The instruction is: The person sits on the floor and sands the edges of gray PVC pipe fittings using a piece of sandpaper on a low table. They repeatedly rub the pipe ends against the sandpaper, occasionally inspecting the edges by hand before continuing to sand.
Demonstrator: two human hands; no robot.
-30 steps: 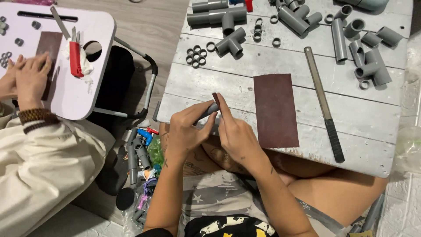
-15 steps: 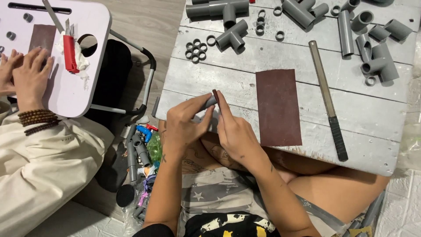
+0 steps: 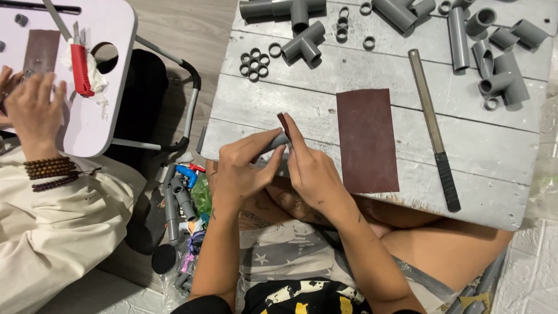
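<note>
Grey plank tabletop [image 3: 360,70] fills the far right of the scene. On it lie a brown sandpaper sheet [image 3: 367,139], a long file [image 3: 433,128] to its right, and grey pipe fittings [image 3: 500,64] with small rings [image 3: 254,63] along the far edge. At the near edge, the left hand [image 3: 241,171] grips a short grey pipe [image 3: 278,142]; the right hand [image 3: 311,174] pinches a sandpaper strip [image 3: 284,123] against its end.

No packages, labels, signs or screens.
</note>
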